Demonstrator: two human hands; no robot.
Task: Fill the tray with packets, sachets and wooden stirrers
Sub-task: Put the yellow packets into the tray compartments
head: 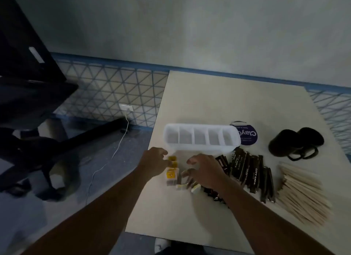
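Note:
A white plastic tray with several bare compartments lies across the far side of the table. In front of it sits a row of small yellow-labelled packets. My left hand rests against the left side of that row, fingers touching the packets. My right hand hovers over the right end of the row with fingers spread, nothing held. Dark brown sachets lie fanned out to the right. Further right is a heap of wooden stirrers.
Two black mugs lie on their sides at the back right. A purple round coaster sits behind the tray. The table's left edge runs by my left hand. A black chair and a white cable stand on the floor to the left.

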